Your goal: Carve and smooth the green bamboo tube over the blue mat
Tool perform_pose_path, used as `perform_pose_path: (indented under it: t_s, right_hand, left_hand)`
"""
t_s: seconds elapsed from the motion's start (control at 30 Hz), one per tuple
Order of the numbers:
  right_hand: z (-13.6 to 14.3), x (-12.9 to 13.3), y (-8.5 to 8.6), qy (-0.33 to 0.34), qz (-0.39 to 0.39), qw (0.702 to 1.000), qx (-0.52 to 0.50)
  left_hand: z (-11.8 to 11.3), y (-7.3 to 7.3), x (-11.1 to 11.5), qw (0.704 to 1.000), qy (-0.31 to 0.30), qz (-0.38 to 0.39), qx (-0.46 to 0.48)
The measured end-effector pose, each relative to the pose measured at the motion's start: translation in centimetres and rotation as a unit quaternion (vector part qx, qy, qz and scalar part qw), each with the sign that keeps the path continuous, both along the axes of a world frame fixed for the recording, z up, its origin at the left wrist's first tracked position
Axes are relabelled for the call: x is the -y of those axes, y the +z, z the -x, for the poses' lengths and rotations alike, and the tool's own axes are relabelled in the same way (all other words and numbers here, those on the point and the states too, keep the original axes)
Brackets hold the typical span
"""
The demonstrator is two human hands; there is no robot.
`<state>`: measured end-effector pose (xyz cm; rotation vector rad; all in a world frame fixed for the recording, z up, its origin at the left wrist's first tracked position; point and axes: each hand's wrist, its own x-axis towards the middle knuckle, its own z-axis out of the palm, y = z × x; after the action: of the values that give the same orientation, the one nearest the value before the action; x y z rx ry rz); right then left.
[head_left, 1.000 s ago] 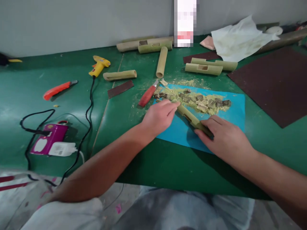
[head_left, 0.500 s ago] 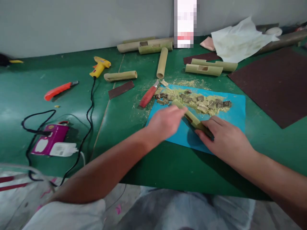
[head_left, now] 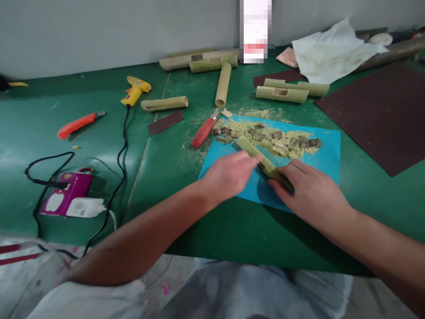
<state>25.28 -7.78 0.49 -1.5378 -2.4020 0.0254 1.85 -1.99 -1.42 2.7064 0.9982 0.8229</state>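
Observation:
A bamboo tube [head_left: 247, 146] with a cut opening slants over the blue sheet [head_left: 323, 173]. My right hand [head_left: 307, 184] is wrapped round its lower right end. My left hand [head_left: 234, 173] is closed, its fingertips at the tube near the opening; whatever they may hold is hidden. Bamboo chips and shavings [head_left: 280, 144] lie on the sheet just beyond the tube. A red-handled knife [head_left: 203, 133] rests at the sheet's upper left corner, close to a small bamboo piece [head_left: 226, 113].
More bamboo tubes [head_left: 223, 84] lie at the back, with a cut pair [head_left: 282, 94] to their right. Leftward are a yellow glue gun [head_left: 136, 92], an orange cutter [head_left: 79, 125] and a purple power strip [head_left: 66, 190] with cords. Brown sheet [head_left: 381, 115] at right.
My left hand has moved slightly along the tube toward my right hand, over the opening. My right hand keeps its hold. The whole view has shifted a little.

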Motion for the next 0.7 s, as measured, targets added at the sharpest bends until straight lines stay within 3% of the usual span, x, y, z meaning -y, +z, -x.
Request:
perform_pose_path:
  t_s: [0.1,0.2,0.33,0.47,0.6,0.7]
  right_hand:
    - [0.03,-0.04,0.14,-0.006,0.023,1.0,-0.002]
    - [0.02,-0.06,0.18,-0.004,0.025,1.0,-0.004]
    - [-0.03,-0.07,0.09,-0.012,0.031,0.999,-0.014]
    - [-0.03,-0.09,0.02,-0.011,0.037,0.999,-0.023]
    - [0.01,-0.14,0.1,-0.017,0.04,0.999,-0.023]
    - [-0.06,-0.18,0.2,-0.009,0.041,0.999,-0.024]
  left_hand:
    - [-0.07,-0.08,0.06,1.0,0.024,-0.013,0.012]
    - [-0.24,0.01,-0.04,0.999,-0.023,0.023,-0.022]
    - [-0.53,0.25,-0.18,0.998,0.056,0.006,0.025]
    - [-0.6,0.33,0.24,0.998,-0.029,0.052,-0.022]
    - [-0.27,0.23,0.0,0.999,0.043,0.014,0.024]
    - [-0.37,0.14,-0.11,0.999,-0.026,0.023,-0.005]
